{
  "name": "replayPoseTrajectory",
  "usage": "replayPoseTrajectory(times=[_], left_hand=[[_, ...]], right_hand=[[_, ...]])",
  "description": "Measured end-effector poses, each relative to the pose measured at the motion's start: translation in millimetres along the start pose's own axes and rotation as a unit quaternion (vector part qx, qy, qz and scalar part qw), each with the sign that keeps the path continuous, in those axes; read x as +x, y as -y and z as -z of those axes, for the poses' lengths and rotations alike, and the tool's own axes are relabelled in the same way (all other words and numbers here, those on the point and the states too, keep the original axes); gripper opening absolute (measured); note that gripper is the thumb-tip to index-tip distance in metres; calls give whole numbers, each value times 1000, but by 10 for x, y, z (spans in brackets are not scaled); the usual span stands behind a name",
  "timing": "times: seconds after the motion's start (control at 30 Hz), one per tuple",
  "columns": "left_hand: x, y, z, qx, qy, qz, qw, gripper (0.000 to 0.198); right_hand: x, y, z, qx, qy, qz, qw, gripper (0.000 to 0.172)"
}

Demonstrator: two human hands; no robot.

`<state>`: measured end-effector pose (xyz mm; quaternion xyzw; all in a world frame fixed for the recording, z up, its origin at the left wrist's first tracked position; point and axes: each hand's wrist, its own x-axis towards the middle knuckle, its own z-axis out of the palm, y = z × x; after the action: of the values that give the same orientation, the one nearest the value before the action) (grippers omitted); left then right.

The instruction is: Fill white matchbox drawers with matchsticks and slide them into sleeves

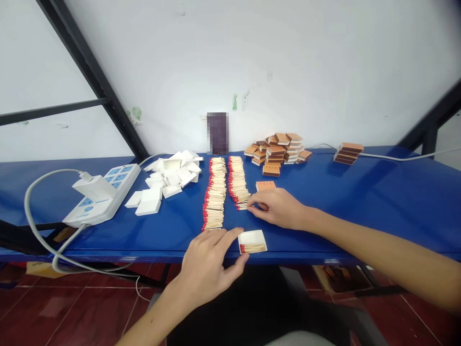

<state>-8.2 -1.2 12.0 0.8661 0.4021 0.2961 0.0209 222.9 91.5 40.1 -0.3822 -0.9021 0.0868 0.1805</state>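
Note:
My left hand [212, 262] holds a white matchbox tray [255, 236] at the table's front edge, index finger at its upper left corner and thumb at its lower side. A few red-tipped matches lie along the near side of that tray. My right hand [275, 207] is closed in a pinch on the ends of matches [242, 207] at the near end of the right-hand match row [236, 177]. A longer match row [215, 192] runs to its left, its near end close to my left fingers. Just beyond my right hand lies an orange matchbox sleeve [265, 185].
White trays [173, 173] are heaped on the left, beside a power strip [103, 194] with a plugged-in adapter and looping cables. Matchboxes [277, 151] are piled at the back, with a small stack [348, 153] further right. A pixelated dark rectangle [218, 133] stands against the wall.

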Motion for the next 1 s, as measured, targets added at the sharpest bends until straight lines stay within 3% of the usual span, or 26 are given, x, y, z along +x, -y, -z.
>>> replayPoseTrajectory(times=[0.3, 1.0], left_hand=[[11, 0, -6, 3, -8, -5, 1000, 34], [-2, 6, -17, 9, -9, -10, 1000, 34]], right_hand=[[12, -36, -23, -3, -1, -25, 1000, 16], [-9, -6, 26, 13, 12, 21, 1000, 29]])
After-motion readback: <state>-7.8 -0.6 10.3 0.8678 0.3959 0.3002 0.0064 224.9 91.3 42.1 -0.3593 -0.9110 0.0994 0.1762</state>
